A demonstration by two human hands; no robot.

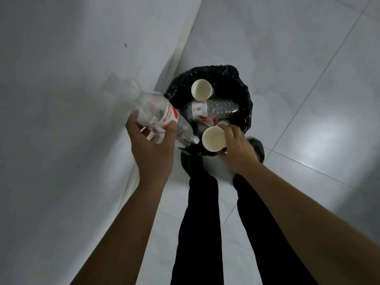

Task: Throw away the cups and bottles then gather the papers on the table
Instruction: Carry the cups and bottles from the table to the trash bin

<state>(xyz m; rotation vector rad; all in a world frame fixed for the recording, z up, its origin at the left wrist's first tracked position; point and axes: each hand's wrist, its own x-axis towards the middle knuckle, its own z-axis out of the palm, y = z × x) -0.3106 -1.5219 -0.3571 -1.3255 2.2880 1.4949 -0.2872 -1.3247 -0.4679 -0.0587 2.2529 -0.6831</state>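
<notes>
**Disposal part done; both hands loaded at the bin**

You are standing with the wall (61, 79) close on your left and open floor (298, 68) on your right. The bin (245, 112) is already holding a binned bottle (218, 109) and a binned cup (201, 89). Your left hand (152, 147) is gripping the held bottle (156, 112) over the bin's left rim. Your right hand (236, 149) is curling round the held cup (213, 138) at the near rim. The papers are out of view, still to do.

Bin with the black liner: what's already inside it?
Inside the bin: one paper cup and one clear labelled bottle lying on its side. Anything deeper is hidden beneath them and behind the held bottle and held cup.
</notes>
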